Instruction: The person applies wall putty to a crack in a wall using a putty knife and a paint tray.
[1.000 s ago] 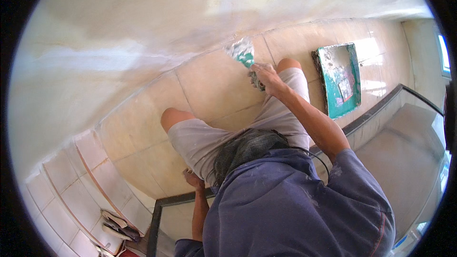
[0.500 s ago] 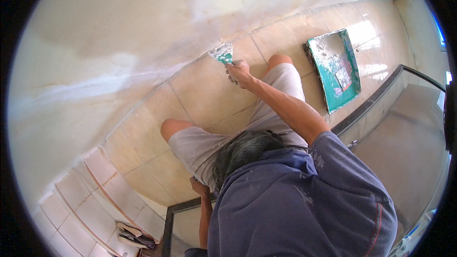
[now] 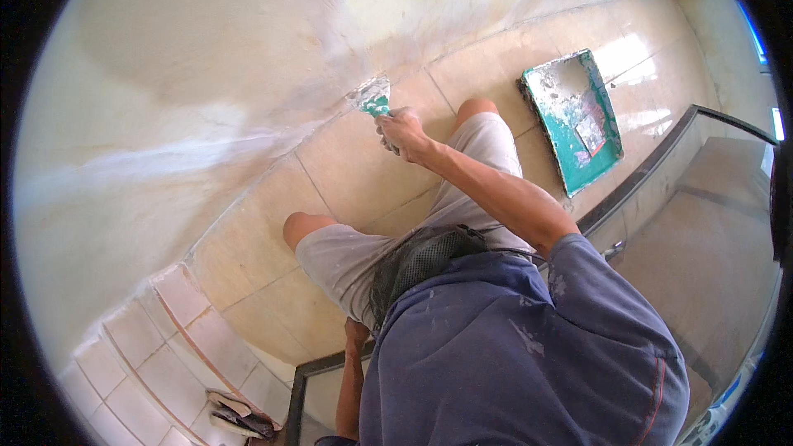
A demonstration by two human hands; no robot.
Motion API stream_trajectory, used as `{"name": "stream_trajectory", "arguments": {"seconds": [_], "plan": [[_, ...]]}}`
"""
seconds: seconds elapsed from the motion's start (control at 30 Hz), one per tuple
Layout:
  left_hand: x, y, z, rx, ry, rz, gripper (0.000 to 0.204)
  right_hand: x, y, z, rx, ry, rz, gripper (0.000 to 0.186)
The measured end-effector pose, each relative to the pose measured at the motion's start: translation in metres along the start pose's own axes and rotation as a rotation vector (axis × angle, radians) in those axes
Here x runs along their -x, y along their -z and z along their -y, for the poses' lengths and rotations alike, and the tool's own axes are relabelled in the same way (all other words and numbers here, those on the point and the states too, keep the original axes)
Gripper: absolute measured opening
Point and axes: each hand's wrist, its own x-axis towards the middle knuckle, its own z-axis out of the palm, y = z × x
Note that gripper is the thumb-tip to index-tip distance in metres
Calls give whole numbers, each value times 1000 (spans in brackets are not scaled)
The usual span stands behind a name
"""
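Observation:
My right hand (image 3: 403,132) is wrapped round a putty knife (image 3: 376,105) with a green part above a wide blade smeared with white filler. The blade lies against the pale wall (image 3: 248,49), low down where it meets the tiled floor. My left hand (image 3: 357,332) hangs low beside my left thigh, its fingers hidden. To the right of my right knee rests a green tray (image 3: 581,172), caked with white and grey filler. Inside it lies a flat, filler-smeared piece (image 3: 591,134) with a reddish edge, its kind unclear.
A dark-framed glass panel (image 3: 702,223) runs along the right side. White-tiled steps (image 3: 165,363) are at the lower left, with a pair of shoes (image 3: 235,413) on them. Beige floor tiles (image 3: 347,165) lie between my knees and the wall.
My right hand and the putty knife have moved slightly left along the foot of the wall. The whole view has shifted a little. The tray has stayed in place.

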Motion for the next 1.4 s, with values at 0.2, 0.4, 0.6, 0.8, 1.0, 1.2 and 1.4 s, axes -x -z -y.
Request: {"name": "stream_trajectory", "arguments": {"seconds": [0.2, 0.4, 0.6, 0.8, 1.0, 1.2, 1.4], "plan": [[-14, -33, 30, -113, -330, 9, 31, 42, -3, 56, -147, -74, 67, 13], [-19, -21, 22, -278, -459, 141, 28, 76, -9, 107, -303, -80, 160, 12], [13, 44, -78, -352, -241, 253, 27, 129, 20, 123, -110, 84, 184, 15], [38, 73, -103, -395, -71, 292, 29, 80, 45, 46, 107, 364, 68, 18], [58, 74, -119, -315, -11, 299, 30, -2, 54, -37, 332, 136, -70, 19], [64, 17, -40, -127, -49, 358, 39, -43, 38, -44, 228, 5, -123, 18], [56, -10, 7, -116, -98, 287, 44, -68, 12, 31, -247, -98, 68, 14]]}}
